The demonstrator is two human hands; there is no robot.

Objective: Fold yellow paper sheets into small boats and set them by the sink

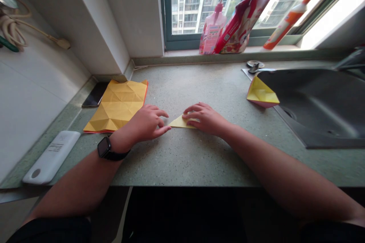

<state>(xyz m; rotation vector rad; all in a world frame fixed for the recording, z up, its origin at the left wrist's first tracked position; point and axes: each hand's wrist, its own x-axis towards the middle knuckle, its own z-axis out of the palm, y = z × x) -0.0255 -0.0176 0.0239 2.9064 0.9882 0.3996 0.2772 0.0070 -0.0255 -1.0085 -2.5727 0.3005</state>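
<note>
Two hands work at a speckled green stone counter (182, 163), w/ one small yellow paper triangle (179, 123) lying flat between them at frame ctr.

Far left, lower: white power bank (51, 157), exact type unconfirmed. Above it, a dark phone (95, 94) lies partly under a creased yellow-orange paper sheet (115, 106) w/ red edge showing.

L hand (144, 123), smartwatch (104, 148) on wrist, sits just left of triangle, fingers curled, no pinch. Contact w/ triangle's left tip cannot be confirmed. R hand (203, 118) lies over triangle's right part, fingers spread on top, pressing down rather than clamping. Hands are apart.

Triangle judged v. light, thin and soft, stiffer only along its folds, and easily creased. Layers may slide on the counter. Best hold: thumb and finger pinch on a folded edge, not the thin tip.

Far right: folded yellow-and-pink paper piece (262, 93) at rim of dark steel sink (319, 106).
</note>
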